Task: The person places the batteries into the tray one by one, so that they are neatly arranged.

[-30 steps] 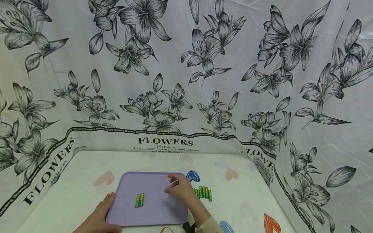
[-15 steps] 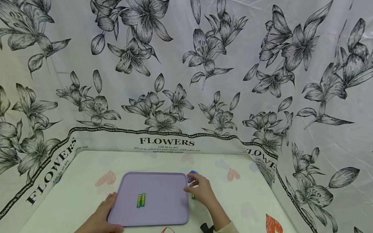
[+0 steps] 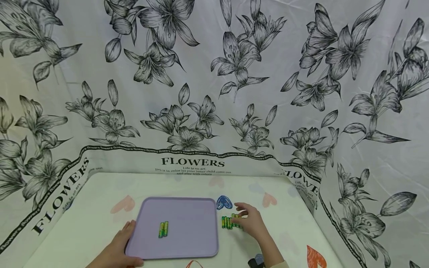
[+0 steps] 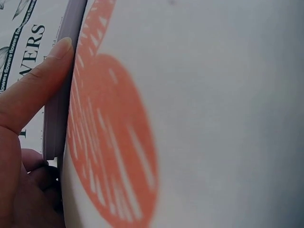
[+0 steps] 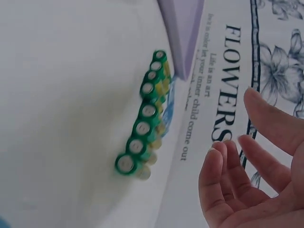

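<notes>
At lower left, my left hand point(image 3: 115, 248) grips the near corner of the rectangular purple tray point(image 3: 191, 242). The tray surface stretches from two green-yellow cylindrical batteries point(image 3: 163, 229) to its right edge. Right of this edge, my right hand point(image 3: 250, 223), fingers apart, holding nothing, is nearer to the row of similar batteries point(image 3: 229, 223), leftward of it, long axes pointing away from me.

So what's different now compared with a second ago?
The right hand moved rightward, from above the right part of the purple tray to the row of green batteries beside it. No grasp or release shows. The left hand stayed at the tray's near left corner, and the two batteries on the tray lie as before.
</notes>
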{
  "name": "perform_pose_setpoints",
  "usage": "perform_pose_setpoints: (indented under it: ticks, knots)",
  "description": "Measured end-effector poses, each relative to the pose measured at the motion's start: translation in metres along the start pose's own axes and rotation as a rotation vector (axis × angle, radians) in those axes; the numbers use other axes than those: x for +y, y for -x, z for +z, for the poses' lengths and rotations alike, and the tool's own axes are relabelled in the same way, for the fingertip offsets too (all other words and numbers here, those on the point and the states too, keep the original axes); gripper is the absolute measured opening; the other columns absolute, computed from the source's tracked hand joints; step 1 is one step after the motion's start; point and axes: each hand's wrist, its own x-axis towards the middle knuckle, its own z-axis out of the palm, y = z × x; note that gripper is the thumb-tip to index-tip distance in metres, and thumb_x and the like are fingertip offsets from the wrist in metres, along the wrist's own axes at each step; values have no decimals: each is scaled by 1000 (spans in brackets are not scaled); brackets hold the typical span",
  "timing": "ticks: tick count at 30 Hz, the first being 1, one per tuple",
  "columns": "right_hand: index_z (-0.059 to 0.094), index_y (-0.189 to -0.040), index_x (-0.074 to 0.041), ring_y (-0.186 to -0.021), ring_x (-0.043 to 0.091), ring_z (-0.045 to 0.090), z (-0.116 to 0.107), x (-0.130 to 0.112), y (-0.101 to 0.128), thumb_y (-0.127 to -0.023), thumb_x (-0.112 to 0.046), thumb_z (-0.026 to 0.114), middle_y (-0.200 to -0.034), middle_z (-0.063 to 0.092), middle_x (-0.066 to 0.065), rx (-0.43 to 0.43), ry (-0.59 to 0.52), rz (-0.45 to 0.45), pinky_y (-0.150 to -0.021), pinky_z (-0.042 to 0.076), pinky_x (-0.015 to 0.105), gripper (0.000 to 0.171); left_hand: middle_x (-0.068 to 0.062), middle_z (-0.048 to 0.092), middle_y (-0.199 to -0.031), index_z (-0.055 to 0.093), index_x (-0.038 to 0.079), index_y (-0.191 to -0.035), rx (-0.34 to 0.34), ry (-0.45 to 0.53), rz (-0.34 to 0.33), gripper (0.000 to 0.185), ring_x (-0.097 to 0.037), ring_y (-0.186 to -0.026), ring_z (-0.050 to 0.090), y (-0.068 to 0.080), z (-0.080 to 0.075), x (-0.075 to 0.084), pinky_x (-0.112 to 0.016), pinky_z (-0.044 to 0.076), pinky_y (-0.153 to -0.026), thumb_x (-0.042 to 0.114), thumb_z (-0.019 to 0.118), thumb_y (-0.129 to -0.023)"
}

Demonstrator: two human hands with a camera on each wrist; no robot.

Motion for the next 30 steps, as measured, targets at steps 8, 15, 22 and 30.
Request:
perform_pose_setpoints:
  ticks: [8, 15, 22, 30]
  knots:
    - [61, -136, -6, -103, 26, 65, -13, 24, 2, -75, -9, 87, -128, 65, 19, 3, 36, 84, -79, 57, 41, 67, -34, 0, -164, 4, -9, -157, -3, -5, 3, 137, -59, -147, 0, 0, 2, -1, -74, 3, -113, 45, 91, -67]
    - [62, -135, -7, -105, 27, 63, -16, 44, -2, -67, 1, 89, -128, 64, 16, -30, 85, 157, -81, 57, 44, 73, -33, -2, -164, 4, -7, -158, -4, 0, -35, 141, -58, -148, -1, -2, 2, -2, -73, 2, -113, 48, 92, -63]
    - [64, -132, -7, -99, 22, 62, -11, 56, -7, -66, 0, 90, -118, 66, 8, -61, 106, 221, -80, 55, 41, 71, -35, -2, -163, 3, -7, -158, -8, -13, -32, 138, -61, -146, -1, -2, 1, -2, -73, 3, -113, 47, 91, -66]
    - [69, -122, -3, -97, 22, 62, -6, 58, -6, -66, 2, 89, -106, 67, 5, -37, 169, 199, -83, 54, 43, 60, -35, -1, -164, 4, -8, -158, -10, -16, -16, 137, -61, -147, 0, -1, -1, -1, -73, 4, -112, 47, 91, -67]
